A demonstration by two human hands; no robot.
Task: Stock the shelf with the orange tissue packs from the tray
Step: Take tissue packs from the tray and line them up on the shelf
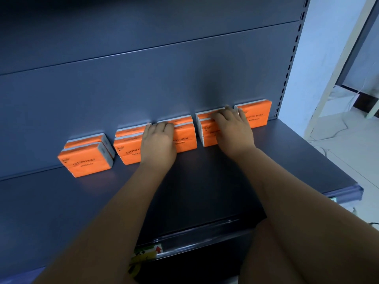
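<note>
Several orange tissue packs stand in a row at the back of the dark grey shelf, against its back panel. From the left: a two-deep pair, a second pair, a third pair, a fourth pair and a single pack at the far right. My left hand lies over the gap between the second and third pairs, fingers curled on their tops. My right hand covers the fourth pair, fingers over its top. No tray is in view.
The shelf's front edge carries a price rail with a yellow label. A slotted upright bounds the shelf on the right. Beyond it are a pale wall, a light floor and loose cables.
</note>
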